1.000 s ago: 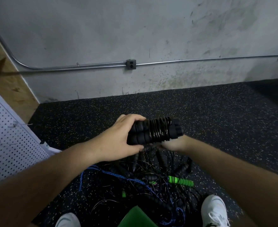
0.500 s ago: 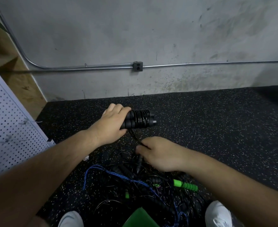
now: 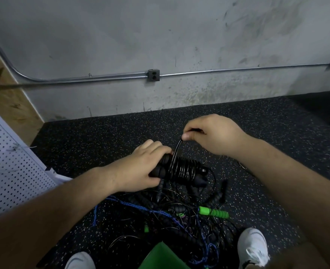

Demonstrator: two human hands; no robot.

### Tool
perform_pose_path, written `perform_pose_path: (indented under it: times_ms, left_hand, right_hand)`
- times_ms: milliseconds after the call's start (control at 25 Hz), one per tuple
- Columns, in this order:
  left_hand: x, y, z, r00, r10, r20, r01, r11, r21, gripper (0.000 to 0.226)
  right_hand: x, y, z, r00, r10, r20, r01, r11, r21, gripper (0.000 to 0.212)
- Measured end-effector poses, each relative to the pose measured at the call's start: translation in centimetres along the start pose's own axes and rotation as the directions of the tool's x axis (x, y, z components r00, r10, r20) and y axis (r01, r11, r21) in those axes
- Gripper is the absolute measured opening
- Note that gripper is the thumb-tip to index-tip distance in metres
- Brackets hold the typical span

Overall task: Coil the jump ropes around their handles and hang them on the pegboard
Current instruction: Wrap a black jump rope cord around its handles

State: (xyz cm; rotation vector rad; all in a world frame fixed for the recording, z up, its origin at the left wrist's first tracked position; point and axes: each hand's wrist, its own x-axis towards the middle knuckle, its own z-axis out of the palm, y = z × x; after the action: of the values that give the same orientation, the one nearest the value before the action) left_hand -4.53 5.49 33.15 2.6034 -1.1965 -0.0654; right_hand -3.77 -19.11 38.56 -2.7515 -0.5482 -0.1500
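Note:
My left hand point(image 3: 140, 167) grips a pair of black foam jump-rope handles point(image 3: 181, 169) held side by side, with black cord wound in many turns around their middle. My right hand point(image 3: 212, 134) is above and just right of them, pinching the loose end of the black cord point(image 3: 176, 150) between thumb and fingers and holding it taut upward from the coil. Below lies a tangled pile of jump ropes point(image 3: 170, 210) on the floor, with a blue rope point(image 3: 133, 205) and a green handle point(image 3: 213, 211). The white pegboard point(image 3: 10, 167) leans at the left edge.
Dark speckled rubber floor point(image 3: 267, 133) runs to a grey concrete wall with a metal conduit and outlet box point(image 3: 153, 75). My two white shoes point(image 3: 252, 247) stand at the bottom, with a green object point(image 3: 160, 257) between them. A wooden panel point(image 3: 8, 101) stands behind the pegboard.
My right hand rose from the rope pile to above the handles, drawing the cord end up and taut. The left hand still grips the coiled handles, now lower in view.

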Motion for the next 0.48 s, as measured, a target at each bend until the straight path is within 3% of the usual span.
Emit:
perform_pose_path:
  times_ms: [120,200,240,320,360,400,480]
  left_hand:
    - [-0.5,2.1,-1.1,0.998,-0.027,-0.06,0.013,0.977,-0.214,0.066]
    - [-0.8,2.8,-1.7,0.991,-0.097,-0.097,0.058,0.936,-0.347,0.072]
    - [-0.8,2.9,-1.9,0.986,-0.13,-0.102,0.079,0.915,-0.396,0.076]
    - [-0.6,2.4,-2.1,0.979,-0.185,-0.087,0.128,0.888,-0.441,0.079]
    - [-0.5,2.0,-2.1,0.973,-0.214,-0.085,0.159,0.891,-0.426,0.078]
    - [-0.3,1.6,-2.0,0.965,-0.246,-0.092,0.193,0.901,-0.387,0.077]
    - [0.3,0.4,-1.6,0.946,-0.292,-0.142,0.25,0.933,-0.257,0.074]
  right_hand:
    - [0.7,1.5,0.7,0.993,0.084,0.083,-0.108,0.931,0.349,0.02]
    - [0.2,1.8,1.4,0.981,0.092,0.172,-0.185,0.721,0.668,0.018]
    - [-0.4,1.7,2.0,0.956,0.107,0.271,-0.278,0.619,0.735,0.016]
    - [-1.5,0.7,4.1,0.87,0.162,0.465,-0.44,0.681,0.585,0.028]
    - [-2.1,-0.2,5.4,0.856,0.16,0.491,-0.431,0.745,0.509,0.03]
    - [-2.5,-1.5,6.7,0.858,0.15,0.492,-0.425,0.745,0.514,0.031]
    - [-2.7,-4.3,8.5,0.858,0.141,0.493,-0.464,0.622,0.63,0.033]
